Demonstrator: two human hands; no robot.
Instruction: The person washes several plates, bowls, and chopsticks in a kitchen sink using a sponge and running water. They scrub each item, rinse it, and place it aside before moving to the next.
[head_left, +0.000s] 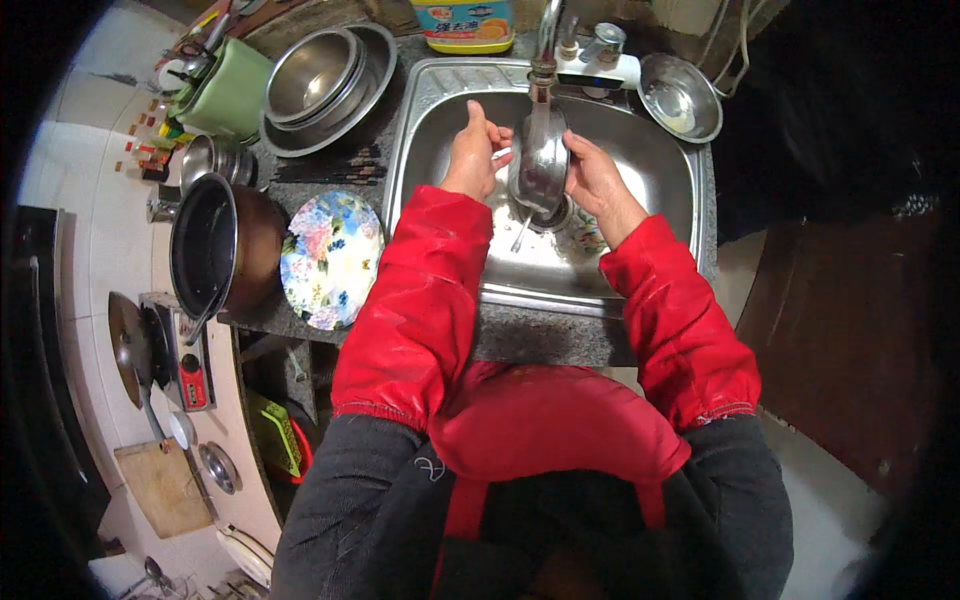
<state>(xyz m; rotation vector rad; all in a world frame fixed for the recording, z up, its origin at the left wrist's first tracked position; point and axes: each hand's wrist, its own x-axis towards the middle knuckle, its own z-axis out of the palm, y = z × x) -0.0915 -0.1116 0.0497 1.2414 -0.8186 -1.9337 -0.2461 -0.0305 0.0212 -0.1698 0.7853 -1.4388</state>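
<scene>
My right hand (596, 176) grips the rim of a metal bowl (541, 165), which is tipped on its side under the faucet (543, 73). Water runs over the bowl and drips off its lower edge into the stainless steel sink (656, 202). On the bowl's other side is my left hand (478, 154), thumb up and fingers apart, the fingertips close to the bowl; whether they touch it is unclear. Below the bowl, the sink drain (556, 216) is partly visible. A small colourful patch in the basin beside it is too unclear to name.
Stacked metal bowls (311, 79), a deep pot (251, 247), a floral round board or plate (334, 259) and dark chopsticks (330, 171) lie left of the sink. At the right rear corner sits another metal bowl (681, 97). A yellow-based detergent container (465, 26) stands behind.
</scene>
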